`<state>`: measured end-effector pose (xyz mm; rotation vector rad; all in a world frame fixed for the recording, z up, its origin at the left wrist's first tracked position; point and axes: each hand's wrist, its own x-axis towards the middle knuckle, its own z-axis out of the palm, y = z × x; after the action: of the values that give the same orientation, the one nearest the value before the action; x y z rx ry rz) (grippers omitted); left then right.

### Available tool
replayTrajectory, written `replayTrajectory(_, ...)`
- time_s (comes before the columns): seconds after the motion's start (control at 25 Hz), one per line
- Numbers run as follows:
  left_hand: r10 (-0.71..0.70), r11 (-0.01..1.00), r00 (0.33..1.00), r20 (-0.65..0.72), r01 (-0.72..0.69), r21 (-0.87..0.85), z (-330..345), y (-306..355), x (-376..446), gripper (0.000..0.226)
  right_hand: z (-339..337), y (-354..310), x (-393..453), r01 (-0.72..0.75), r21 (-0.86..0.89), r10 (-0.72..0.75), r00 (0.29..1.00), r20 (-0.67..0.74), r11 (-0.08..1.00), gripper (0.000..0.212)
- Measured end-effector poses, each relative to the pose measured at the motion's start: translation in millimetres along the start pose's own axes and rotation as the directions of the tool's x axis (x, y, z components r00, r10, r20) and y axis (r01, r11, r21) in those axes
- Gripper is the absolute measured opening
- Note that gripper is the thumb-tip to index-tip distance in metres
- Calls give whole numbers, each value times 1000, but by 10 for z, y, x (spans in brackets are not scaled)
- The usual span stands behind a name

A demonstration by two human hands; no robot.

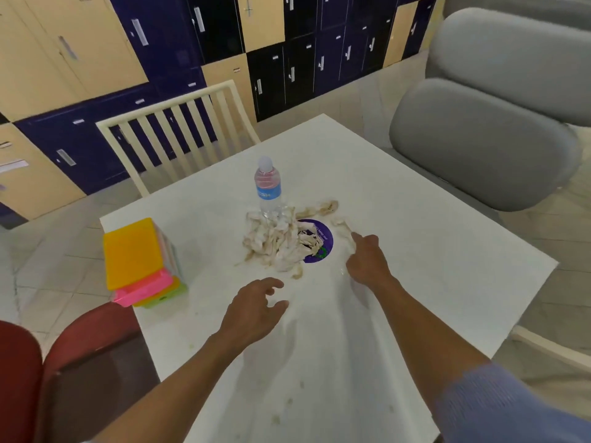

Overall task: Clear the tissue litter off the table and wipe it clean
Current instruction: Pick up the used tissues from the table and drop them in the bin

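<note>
Capped bottle (268, 187) stands upright against tissue litter (278, 241).

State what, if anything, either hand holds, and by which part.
Nothing is held. The left hand hovers open; the right hand reaches a tissue strip without gripping it.

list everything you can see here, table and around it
table: 1, white, centre, stained near the front
tissue litter: 1 pile, soiled white, mid-table
sticker: 1, round purple, partly under the pile
water bottle: 1, clear, blue label, upright behind the pile
plastic boxes: 1 stack, yellow, pink, green, table's left edge
slatted chair: 1, cream, far side
grey chair: 1, right
red chair: 1, near left
lockers: many, navy, black, tan, back wall
left hand: open, over the table
right hand: at the pile's right edge
</note>
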<state>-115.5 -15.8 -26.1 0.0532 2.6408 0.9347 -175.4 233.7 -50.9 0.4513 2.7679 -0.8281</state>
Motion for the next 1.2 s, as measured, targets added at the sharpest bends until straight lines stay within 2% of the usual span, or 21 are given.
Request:
replayTrajectory(0.16,52,995,998,45,-48,-87,-121,-163,195,31,90,-6,397,-5,-106,2,1000,-31,994,61)
replayTrajectory(0.24,62,990,997,38,-57,-130,-175,-200,313,31,150,-7,484,60,-133,-68,996,-53,989,50)
replayTrajectory(0.32,89,982,996,17,-85,-170,-224,-199,419,31,201,-54,523,98,-77,-106,989,-104,992,34)
replayTrajectory(0.36,111,976,994,-2,-109,-190,-245,-182,472,33,213,-110,523,86,0,-85,988,-127,996,26)
replayTrajectory(0.44,147,958,989,-22,-148,-244,-283,-105,589,43,150,-285,485,50,276,-22,994,-103,960,15)
replayTrajectory(0.52,196,937,981,-3,-188,-294,-315,23,703,61,26,-537,391,30,532,-50,998,24,846,15)
replayTrajectory(0.6,264,911,965,2,-248,-330,-318,133,816,72,-88,-789,263,-6,699,-162,971,175,715,13)
replayTrajectory(0.68,287,881,957,-48,-283,-379,-299,185,905,58,-176,-948,197,-70,791,-263,922,283,607,13)
replayTrajectory(0.72,275,870,958,-86,-286,-402,-286,189,943,43,-210,-974,206,-94,796,-294,898,326,598,13)
replayTrajectory(0.8,228,868,962,-149,-270,-417,-265,169,1008,11,-241,-951,307,-115,753,-286,879,381,648,9)
replayTrajectory(0.84,203,872,966,-160,-253,-419,-263,152,1027,6,-224,-917,399,-104,724,-239,904,355,682,8)
replayTrajectory(0.92,145,874,976,-160,-202,-441,-263,118,1044,13,-115,-790,718,-29,594,-55,991,123,804,9)
replayTrajectory(0.96,120,871,980,-158,-180,-457,-277,103,1039,14,-46,-720,886,5,456,11,999,-34,890,13)
replayTrajectory(1.0,104,867,982,-157,-167,-470,-292,90,1029,14,14,-662,1011,18,306,22,992,-128,952,23)
replayTrajectory(1.04,91,864,983,-156,-156,-479,-306,80,1019,13,81,-602,1116,29,185,-3,990,-143,982,34)
replayTrajectory(1.12,74,859,985,-157,-143,-491,-331,47,1009,14,204,-540,1237,58,5,-57,994,-88,998,50)
replayTrajectory(1.2,52,856,985,-164,-128,-502,-328,-9,1011,18,272,-565,1283,69,-181,-79,996,-49,981,51)
